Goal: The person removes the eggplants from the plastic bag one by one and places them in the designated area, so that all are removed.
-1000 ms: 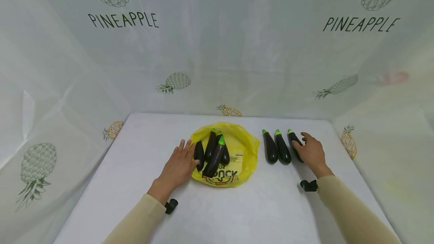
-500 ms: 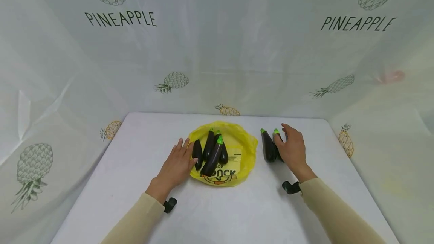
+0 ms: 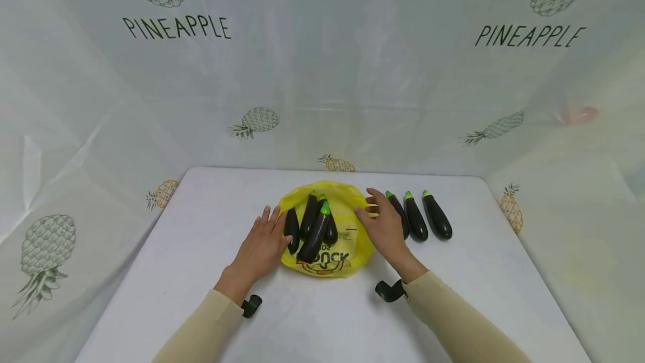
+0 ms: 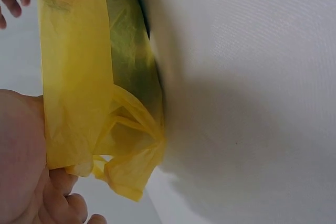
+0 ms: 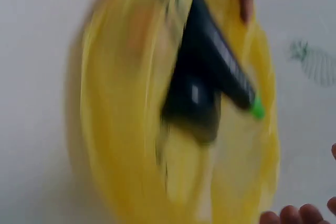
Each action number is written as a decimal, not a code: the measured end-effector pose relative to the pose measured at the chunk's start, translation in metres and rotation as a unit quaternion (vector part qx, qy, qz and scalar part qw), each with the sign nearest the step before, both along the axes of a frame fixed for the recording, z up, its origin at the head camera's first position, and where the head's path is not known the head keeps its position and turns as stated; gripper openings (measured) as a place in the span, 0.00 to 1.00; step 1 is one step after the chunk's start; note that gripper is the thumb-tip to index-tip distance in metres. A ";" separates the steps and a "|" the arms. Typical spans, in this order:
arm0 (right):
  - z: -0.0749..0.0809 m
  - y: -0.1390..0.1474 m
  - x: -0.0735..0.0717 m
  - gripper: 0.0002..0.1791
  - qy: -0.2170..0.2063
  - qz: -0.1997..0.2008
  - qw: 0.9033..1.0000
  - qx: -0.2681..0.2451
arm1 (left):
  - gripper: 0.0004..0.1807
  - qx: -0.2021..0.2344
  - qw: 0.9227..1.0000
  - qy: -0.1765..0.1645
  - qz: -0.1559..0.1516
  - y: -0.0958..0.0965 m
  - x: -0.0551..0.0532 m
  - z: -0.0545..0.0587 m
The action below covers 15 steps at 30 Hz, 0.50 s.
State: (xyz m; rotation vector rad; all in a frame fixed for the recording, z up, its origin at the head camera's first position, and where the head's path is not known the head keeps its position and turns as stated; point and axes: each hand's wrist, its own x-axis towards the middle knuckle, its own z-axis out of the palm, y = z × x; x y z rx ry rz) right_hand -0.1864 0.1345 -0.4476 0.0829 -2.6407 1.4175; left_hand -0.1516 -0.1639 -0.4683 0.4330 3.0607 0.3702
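A yellow plastic bag (image 3: 360, 251) stands with its mouth wide, several dark eggplants inside; one eggplant (image 3: 314, 237) lies slanted on top of the others. My left hand (image 3: 262, 251) is at the bag's left rim, fingers spread and straight outside it, thumb reaching over the edge. The left wrist view shows the bag's side (image 4: 76, 77) passing between that hand's palm and fingers. Over the right rim, my right hand (image 3: 385, 231) has loosely bent fingers with nothing between them. Beside it lie three eggplants (image 3: 437, 217) in a row, the nearest partly hidden by the hand.
The white table (image 3: 312, 318) reaches back to a hanging sheet (image 3: 393, 77) printed with pineapples. Similar sheets stand along both sides. A small black device (image 3: 389, 291) sits at the right wrist, another black device (image 3: 252, 306) at the left.
My right hand has moved left, from the rightmost eggplant across the row to the bag's right rim. The left hand, the bag and the eggplants keep their places.
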 end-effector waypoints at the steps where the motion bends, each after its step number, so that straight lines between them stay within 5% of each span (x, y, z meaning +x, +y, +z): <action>1: -0.001 -0.007 0.004 0.36 -0.013 0.006 1.000 -0.015 | 0.38 0.003 1.000 0.002 0.001 0.000 0.000 0.000; 6: -0.010 -0.037 0.022 0.40 -0.072 0.038 0.995 -0.061 | 0.37 0.009 1.000 0.003 0.001 0.000 0.001 0.001; 15: -0.022 -0.066 0.037 0.44 -0.076 0.046 0.995 -0.055 | 0.37 0.010 1.000 0.003 0.006 0.001 0.003 0.000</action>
